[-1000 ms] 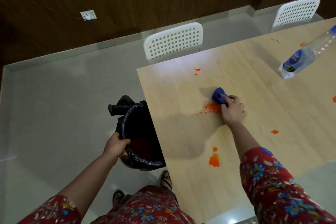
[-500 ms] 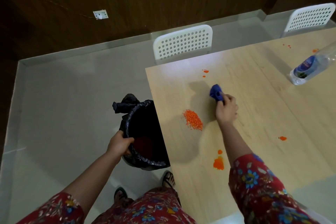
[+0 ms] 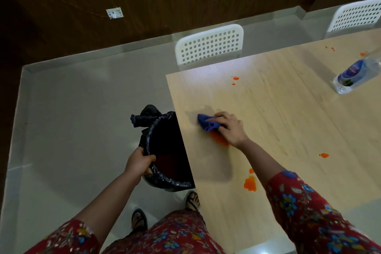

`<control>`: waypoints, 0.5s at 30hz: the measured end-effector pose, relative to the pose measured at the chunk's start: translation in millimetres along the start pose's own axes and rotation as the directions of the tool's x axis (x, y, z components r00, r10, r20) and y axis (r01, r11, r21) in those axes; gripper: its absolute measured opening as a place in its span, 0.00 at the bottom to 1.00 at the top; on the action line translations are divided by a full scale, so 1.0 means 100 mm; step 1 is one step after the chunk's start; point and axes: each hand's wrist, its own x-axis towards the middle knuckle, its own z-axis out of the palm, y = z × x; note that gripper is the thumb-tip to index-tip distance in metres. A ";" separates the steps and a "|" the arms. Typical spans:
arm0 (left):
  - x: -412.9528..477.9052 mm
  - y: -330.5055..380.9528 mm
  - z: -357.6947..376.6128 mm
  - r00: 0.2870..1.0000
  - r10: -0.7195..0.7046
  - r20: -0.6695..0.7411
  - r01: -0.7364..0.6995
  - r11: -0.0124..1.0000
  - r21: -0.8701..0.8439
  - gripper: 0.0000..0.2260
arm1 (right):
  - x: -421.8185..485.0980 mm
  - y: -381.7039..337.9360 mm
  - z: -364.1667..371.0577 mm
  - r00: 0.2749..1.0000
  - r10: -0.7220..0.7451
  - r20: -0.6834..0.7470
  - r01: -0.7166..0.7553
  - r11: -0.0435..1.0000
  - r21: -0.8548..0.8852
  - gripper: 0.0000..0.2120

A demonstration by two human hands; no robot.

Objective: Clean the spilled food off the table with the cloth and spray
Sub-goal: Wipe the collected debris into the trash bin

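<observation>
My right hand [image 3: 231, 129] presses a crumpled blue cloth [image 3: 207, 122] onto the light wooden table [image 3: 288, 121], close to its left edge. A pile of orange spilled food [image 3: 219, 139] lies partly under my hand and the cloth. More orange spots sit near me [image 3: 250, 183], to the right [image 3: 324, 155] and at the far side [image 3: 235, 78]. My left hand [image 3: 139, 163] grips the rim of a bin lined with a black bag [image 3: 165, 148], held against the table's left edge, below the tabletop. The clear spray bottle [image 3: 356, 74] lies on the table at the far right.
Two white perforated chairs stand at the table's far side, one at the middle [image 3: 209, 46] and one at the right [image 3: 356, 17]. Grey floor [image 3: 72, 119] extends to the left up to a dark wooden wall. My sandalled feet [image 3: 140, 219] stand by the bin.
My right hand has swept the cloth left and nearer, from beyond the orange pile to over it, toward the table's left edge. The left hand keeps holding the bin.
</observation>
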 end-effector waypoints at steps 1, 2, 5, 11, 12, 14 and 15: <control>0.00 -0.01 0.00 1.000 0.003 -0.003 -0.003 1.000 0.005 0.06 | -0.07 0.05 -0.04 0.990 0.069 -0.127 -0.062 0.996 0.059 0.22; 0.00 -0.02 0.01 1.000 0.005 -0.002 -0.005 1.000 0.009 0.06 | -0.15 0.15 -0.09 0.948 0.177 -0.266 -0.149 0.981 0.125 0.22; 0.00 -0.05 0.02 1.000 0.006 0.006 -0.006 1.000 0.007 0.07 | -0.42 0.46 -0.21 0.769 0.481 -0.420 -0.405 0.876 0.261 0.20; -0.01 -0.10 -0.01 1.000 -0.001 0.006 0.001 1.000 0.003 0.06 | -0.54 0.12 0.24 0.778 0.460 -0.428 -0.429 0.887 0.172 0.24; -0.01 -0.11 -0.02 1.000 -0.005 0.007 0.005 1.000 -0.002 0.06 | -0.49 0.01 0.32 0.802 0.432 -0.413 -0.411 0.900 0.143 0.26; -0.01 -0.11 -0.03 1.000 -0.007 0.001 0.007 1.000 -0.009 0.06 | -0.42 -0.22 0.47 0.843 0.379 -0.381 -0.375 0.923 0.088 0.27; -0.02 -0.12 -0.03 1.000 -0.007 -0.003 0.007 1.000 -0.012 0.06 | -0.40 -0.32 0.54 0.863 0.355 -0.361 -0.356 0.932 0.066 0.27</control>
